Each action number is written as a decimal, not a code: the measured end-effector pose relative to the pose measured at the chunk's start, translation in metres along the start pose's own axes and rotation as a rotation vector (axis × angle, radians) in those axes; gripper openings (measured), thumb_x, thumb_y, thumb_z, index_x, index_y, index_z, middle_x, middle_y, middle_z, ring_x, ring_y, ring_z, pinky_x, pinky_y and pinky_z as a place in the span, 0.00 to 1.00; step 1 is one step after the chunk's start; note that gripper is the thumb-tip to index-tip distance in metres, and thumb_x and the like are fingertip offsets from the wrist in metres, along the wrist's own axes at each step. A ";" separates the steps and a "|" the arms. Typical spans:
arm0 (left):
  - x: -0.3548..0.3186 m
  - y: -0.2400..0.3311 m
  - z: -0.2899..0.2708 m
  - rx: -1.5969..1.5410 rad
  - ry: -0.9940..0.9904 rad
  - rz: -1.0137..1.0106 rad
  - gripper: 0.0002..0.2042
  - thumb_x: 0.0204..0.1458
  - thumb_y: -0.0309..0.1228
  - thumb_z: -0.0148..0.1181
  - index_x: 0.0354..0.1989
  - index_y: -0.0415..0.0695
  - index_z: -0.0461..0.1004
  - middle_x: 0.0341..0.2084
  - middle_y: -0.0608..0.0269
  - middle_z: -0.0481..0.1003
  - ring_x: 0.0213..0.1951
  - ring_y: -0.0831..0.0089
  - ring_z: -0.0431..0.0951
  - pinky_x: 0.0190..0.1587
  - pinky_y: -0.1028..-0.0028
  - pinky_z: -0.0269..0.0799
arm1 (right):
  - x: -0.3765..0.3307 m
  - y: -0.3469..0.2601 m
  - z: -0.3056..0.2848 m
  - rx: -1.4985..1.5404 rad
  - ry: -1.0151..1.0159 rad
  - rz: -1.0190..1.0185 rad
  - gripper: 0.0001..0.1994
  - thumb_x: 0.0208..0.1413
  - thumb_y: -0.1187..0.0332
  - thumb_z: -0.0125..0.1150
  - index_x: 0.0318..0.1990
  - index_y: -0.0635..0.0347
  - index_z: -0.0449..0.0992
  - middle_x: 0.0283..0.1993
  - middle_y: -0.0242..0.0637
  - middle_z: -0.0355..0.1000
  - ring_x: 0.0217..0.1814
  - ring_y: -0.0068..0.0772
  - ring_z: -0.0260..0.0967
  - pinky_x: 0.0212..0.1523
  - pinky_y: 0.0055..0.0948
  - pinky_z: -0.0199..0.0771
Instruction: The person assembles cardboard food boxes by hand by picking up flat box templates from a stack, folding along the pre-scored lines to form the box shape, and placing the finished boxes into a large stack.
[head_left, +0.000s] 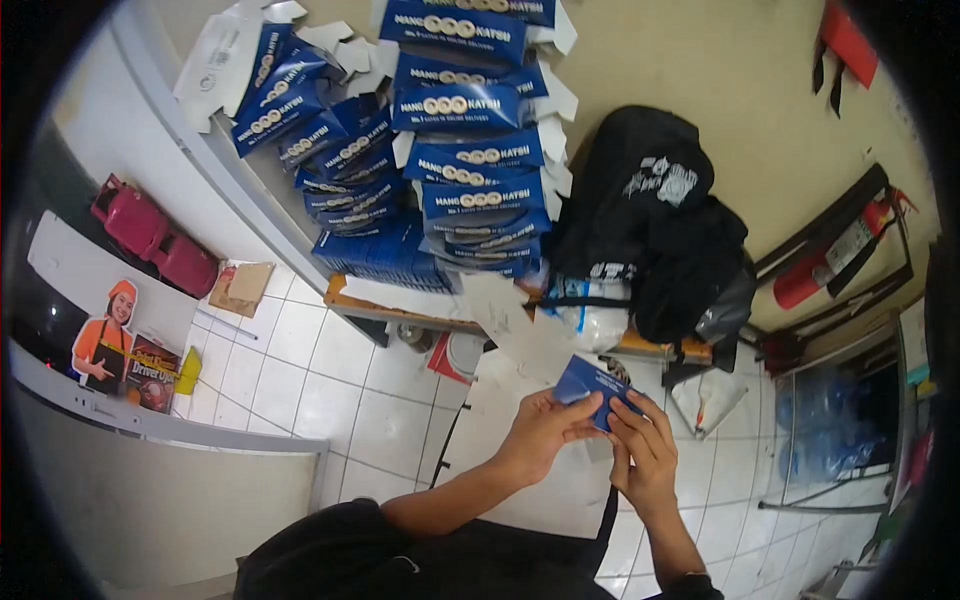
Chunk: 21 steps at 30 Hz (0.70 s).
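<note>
A big pile of blue flat boxes (440, 160) sits on the counter (400, 300). Below it, the left hand (545, 430) and right hand (645, 450) both pinch one small blue box (592, 385). A black bag (650, 220) rests to the right.

Shop back room, stacked blue flat cartons (470, 150), tiled floor (320, 390), fire extinguisher (840, 250)
</note>
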<state>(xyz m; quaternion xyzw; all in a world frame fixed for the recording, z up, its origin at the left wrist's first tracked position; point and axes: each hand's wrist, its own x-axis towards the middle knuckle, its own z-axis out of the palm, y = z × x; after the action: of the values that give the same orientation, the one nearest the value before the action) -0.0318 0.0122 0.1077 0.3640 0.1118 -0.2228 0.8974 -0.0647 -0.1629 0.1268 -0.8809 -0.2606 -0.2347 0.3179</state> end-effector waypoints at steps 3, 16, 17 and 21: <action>-0.002 0.002 0.008 0.047 -0.045 -0.026 0.11 0.63 0.33 0.65 0.46 0.37 0.79 0.39 0.62 0.82 0.38 0.73 0.83 0.46 0.71 0.82 | 0.006 0.000 -0.002 -0.015 0.084 0.069 0.15 0.46 0.82 0.70 0.43 0.63 0.82 0.54 0.45 0.76 0.62 0.55 0.71 0.61 0.48 0.74; -0.076 0.046 -0.041 0.966 -0.128 0.328 0.10 0.66 0.27 0.59 0.51 0.38 0.71 0.39 0.51 0.85 0.41 0.75 0.83 0.44 0.73 0.74 | -0.013 -0.024 0.028 0.664 0.606 0.602 0.12 0.65 0.73 0.56 0.52 0.66 0.77 0.53 0.40 0.62 0.48 0.31 0.65 0.44 0.28 0.72; -0.076 0.044 -0.047 0.928 -0.080 0.289 0.10 0.65 0.26 0.60 0.51 0.36 0.73 0.39 0.52 0.84 0.43 0.75 0.83 0.46 0.74 0.75 | -0.013 -0.016 0.032 0.535 0.474 0.583 0.12 0.64 0.72 0.59 0.53 0.65 0.78 0.52 0.39 0.62 0.47 0.30 0.64 0.43 0.27 0.72; -0.079 0.039 -0.060 0.893 -0.016 0.363 0.10 0.63 0.24 0.61 0.50 0.34 0.77 0.40 0.52 0.83 0.44 0.74 0.82 0.50 0.74 0.75 | 0.003 -0.014 0.045 0.417 0.229 0.587 0.17 0.57 0.70 0.71 0.53 0.61 0.80 0.48 0.38 0.63 0.42 0.27 0.65 0.38 0.24 0.71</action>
<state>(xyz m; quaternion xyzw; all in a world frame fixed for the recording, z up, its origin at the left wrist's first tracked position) -0.0848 0.1044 0.1168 0.7257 -0.0669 -0.0916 0.6786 -0.0600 -0.1219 0.1043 -0.8025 -0.0020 -0.1725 0.5712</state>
